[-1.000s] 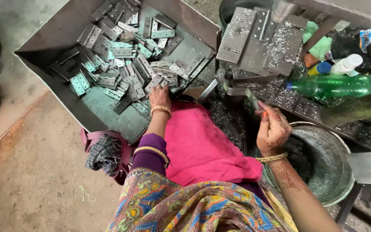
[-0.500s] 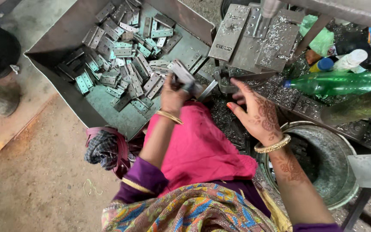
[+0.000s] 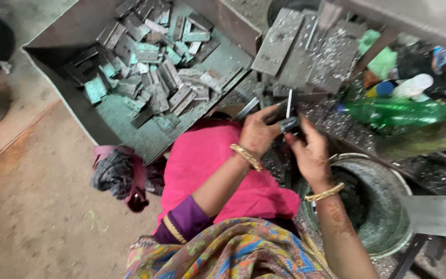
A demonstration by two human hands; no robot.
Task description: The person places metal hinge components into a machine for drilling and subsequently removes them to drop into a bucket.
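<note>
My left hand point(image 3: 258, 130) grips a small flat metal plate point(image 3: 288, 103) and holds it on edge in front of me. My right hand point(image 3: 309, 151) meets it from the right, its fingers closed on a small dark metal piece point(image 3: 289, 124) just below the plate. Both hands hover over a bench strewn with metal shavings. To the left stands a large grey metal bin point(image 3: 73, 26) holding several similar flat plates point(image 3: 150, 67). A pink cloth point(image 3: 218, 165) covers my lap.
Larger steel plates point(image 3: 300, 49) lie on the bench behind my hands. A green plastic bottle point(image 3: 398, 111) and other bottles lie at the right. A round metal basin point(image 3: 383, 206) sits under my right forearm. A dark bag point(image 3: 117, 173) rests on the concrete floor.
My left hand lifted a plate out of the bin and carried it right. My right hand moved in to meet it, and both now hold parts together over the bench.
</note>
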